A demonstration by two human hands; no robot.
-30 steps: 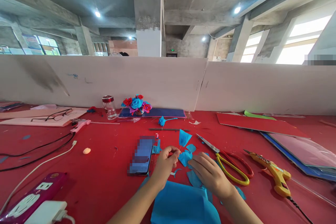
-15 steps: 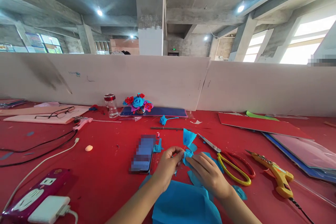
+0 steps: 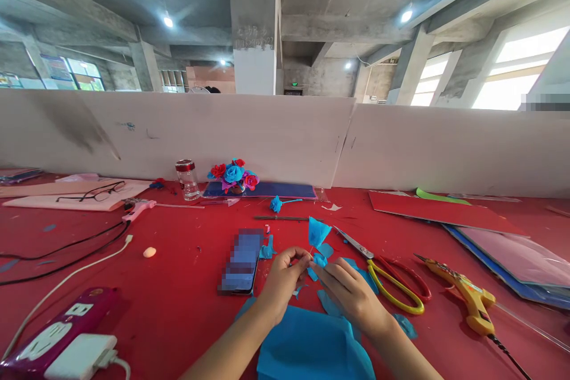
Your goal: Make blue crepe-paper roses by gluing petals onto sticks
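Observation:
My left hand (image 3: 281, 279) and my right hand (image 3: 351, 295) meet over the red table (image 3: 178, 285), both pinching a small piece of blue crepe paper (image 3: 317, 261) between their fingertips. A blue paper cone (image 3: 317, 231) sticks up just beyond the fingers. Blue paper scraps (image 3: 329, 304) lie under my right hand. A large blue paper sheet (image 3: 307, 347) lies between my forearms. Left of my left hand is a phone (image 3: 241, 260).
Yellow and red scissors (image 3: 392, 282) and a yellow glue gun (image 3: 467, 297) lie to the right. A paper flower bouquet (image 3: 234, 176), a glass jar (image 3: 186, 179) and glasses (image 3: 91, 193) stand farther back. A power strip (image 3: 48, 335) with cables is at the left. A white partition (image 3: 285, 139) backs the table.
My hands have drawn closer together, and both now pinch the small blue paper piece. The blue cone stands slightly higher by my fingers. The view has shifted a little.

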